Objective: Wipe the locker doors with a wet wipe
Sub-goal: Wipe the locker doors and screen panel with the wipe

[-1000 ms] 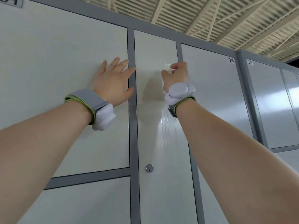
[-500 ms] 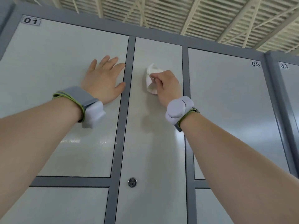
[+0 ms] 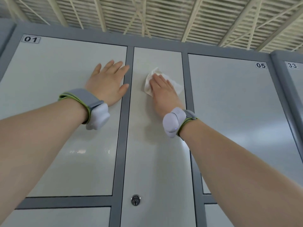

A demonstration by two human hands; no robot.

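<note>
While the left hand stayed flat on door 01, fingers straight and spread, holding nothing, fingertips reaching the grey frame strip, the right hand changed its hold. Half a second earlier it had pinched the wet wipe as a bunched wad between curled fingers. At this moment it lay flat, fingers straight and close together, pressing the wipe against the narrow middle door.

Wipe status: opened out and pinned under fingers and palm, with edges showing past the fingertips and on both sides of the hand. Location: upper part of the narrow door, between door 01 and door 05, well above the keyhole lock.

Read: unfolding was done and the hand was set for a proper stroke. Flat palm meant more contact area than the pinched wad gave. Task looked early, since this door was only contacted near the top. Couldn't tell from the sheen which panels were already wet.

Next likely called for downward passes toward the lock, left hand bracing. Risk: the wipe was held by pressure alone, so it could bunch or slip out under the palm.
</note>
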